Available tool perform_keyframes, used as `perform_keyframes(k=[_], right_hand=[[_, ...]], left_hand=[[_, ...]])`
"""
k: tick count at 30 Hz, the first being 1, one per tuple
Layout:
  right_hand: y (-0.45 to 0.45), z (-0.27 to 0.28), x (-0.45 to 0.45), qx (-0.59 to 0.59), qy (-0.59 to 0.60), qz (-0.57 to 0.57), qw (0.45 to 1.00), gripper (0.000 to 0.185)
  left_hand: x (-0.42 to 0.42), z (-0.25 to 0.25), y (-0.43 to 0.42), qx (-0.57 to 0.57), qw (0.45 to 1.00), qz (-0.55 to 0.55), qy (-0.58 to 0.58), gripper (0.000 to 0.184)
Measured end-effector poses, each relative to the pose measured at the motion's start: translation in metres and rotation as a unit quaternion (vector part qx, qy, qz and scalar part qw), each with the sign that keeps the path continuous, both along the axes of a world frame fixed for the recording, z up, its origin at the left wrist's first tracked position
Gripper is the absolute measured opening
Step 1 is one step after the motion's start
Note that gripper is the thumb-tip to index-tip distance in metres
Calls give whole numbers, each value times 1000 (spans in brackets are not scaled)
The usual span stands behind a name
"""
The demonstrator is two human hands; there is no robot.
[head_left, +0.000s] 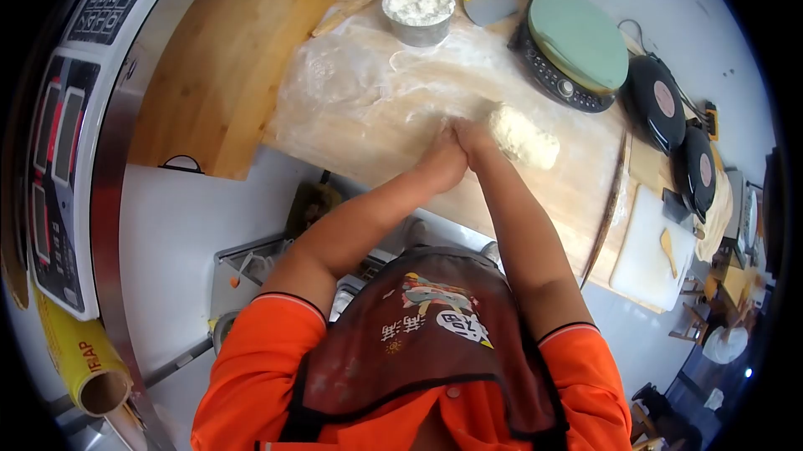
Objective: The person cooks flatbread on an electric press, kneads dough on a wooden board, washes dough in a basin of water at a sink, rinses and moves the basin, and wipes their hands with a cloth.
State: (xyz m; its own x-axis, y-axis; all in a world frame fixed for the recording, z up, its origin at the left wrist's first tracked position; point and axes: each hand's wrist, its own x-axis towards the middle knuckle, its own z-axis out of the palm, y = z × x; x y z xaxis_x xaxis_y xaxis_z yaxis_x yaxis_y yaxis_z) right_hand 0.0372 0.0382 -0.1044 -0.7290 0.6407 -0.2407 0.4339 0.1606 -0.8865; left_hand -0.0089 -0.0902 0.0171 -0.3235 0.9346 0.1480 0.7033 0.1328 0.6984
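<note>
My left hand [444,160] and my right hand [473,135] are pressed together over the floured wooden board [360,137]. Their fingers look closed against each other, and anything between them is hidden. Just right of my right hand lies a pale, rough-surfaced log of dough [524,137], apart from the fingers. Beyond the hands, a metal bowl [420,35] heaped with white flour stands on the board. Loose flour [335,71] is spread thinly over the board's left part.
At the back are a rolling pin [358,5], a yellow-handled scraper [490,5] and a green-topped round griddle [577,41]. Black round appliances [656,100] and a white cutting board [648,246] are at right. A wooden panel [230,58] and a scale [63,158] stand left.
</note>
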Motion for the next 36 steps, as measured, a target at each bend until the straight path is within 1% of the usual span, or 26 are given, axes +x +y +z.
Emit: perform_keyframes(k=[1, 2, 4, 7, 9, 10, 11, 12, 13, 14, 15, 16, 17, 19, 20, 24, 26, 27, 28, 29, 31, 32, 33, 34, 35, 36], right_hand=[[-1, 13, -4, -60, -19, -40, 997, 29], [-2, 29, -8, -118, -37, -84, 989, 27], [-1, 58, -17, -310, -22, -164, 936, 29], [2, 90, -12, -329, 6, -203, 922, 38], [-4, 101, -15, -350, 1, -206, 914, 35], [-4, 108, -14, -358, 0, -210, 910, 34], [-6, 114, -11, -371, 22, -235, 898, 35], [-9, 122, -10, -385, 45, -257, 885, 37], [-12, 126, -11, -399, 69, -276, 872, 39], [-17, 117, -9, -197, 66, -185, 961, 40], [-22, 111, -6, 18, 58, -84, 995, 42], [-24, 105, -1, 233, 43, 20, 971, 44], [-27, 98, -1, 172, 57, -34, 983, 42], [-48, 112, -14, 43, 89, -143, 985, 37], [-51, 118, -11, 73, 85, -125, 986, 37], [-70, 144, 12, 191, 65, -44, 979, 38], [-78, 152, 13, 242, 59, 2, 969, 38], [-59, 148, 29, 409, 24, 110, 906, 44], [-44, 157, 40, 334, 14, 64, 940, 46], [-31, 168, 52, 256, 5, 21, 966, 48], [-8, 172, 80, 476, -44, 40, 878, 62], [-9, 177, 89, 513, -103, 38, 851, 71], [-10, 180, 98, 548, -162, 36, 820, 80], [-4, 171, 105, 576, -193, 46, 793, 95], [6, 164, 110, 543, -194, 53, 815, 95], [18, 159, 109, 510, -193, 62, 836, 94]], left_hand=[[-1, 3, 0, -11, 999, 6, -32, 38], [-4, 6, 0, 2, 1000, -20, 13, 35], [-9, 13, -3, 28, 992, -67, 105, 29], [-11, 21, 0, -22, 996, -85, -28, 31], [-4, 13, -4, 34, 974, -19, -223, 35], [4, 10, -2, 52, 936, 4, -349, 38], [12, 7, 0, 78, 880, 33, -468, 41], [21, 14, 3, 92, 791, 55, -603, 45], [23, 24, 5, 104, 681, 76, -721, 49], [22, 34, 6, 89, 649, 111, -747, 52], [21, 47, 8, 73, 615, 143, -772, 54], [20, 53, 11, 56, 577, 174, -796, 57], [17, 53, 11, 53, 557, 178, -809, 57], [5, 53, 11, 44, 520, 189, -832, 58], [-5, 0, 17, 98, 527, 148, -831, 58], [-33, -9, 13, 66, 589, 113, -798, 72], [-53, -7, 14, -12, 575, 99, -812, 75], [-57, -3, 13, -53, 566, 91, -817, 77], [-50, 36, 14, -79, 603, 150, -780, 78], [-51, 40, 13, -119, 661, 130, -729, 77], [-61, 41, 12, -198, 763, 86, -609, 75], [-68, 31, 10, -228, 797, 51, -558, 75], [-70, 27, 5, -213, 834, 36, -508, 74], [-72, 24, 0, -199, 867, 18, -456, 74], [-71, 20, -4, -183, 897, -1, -402, 73], [-70, 7, -6, -175, 957, 23, -231, 72]])
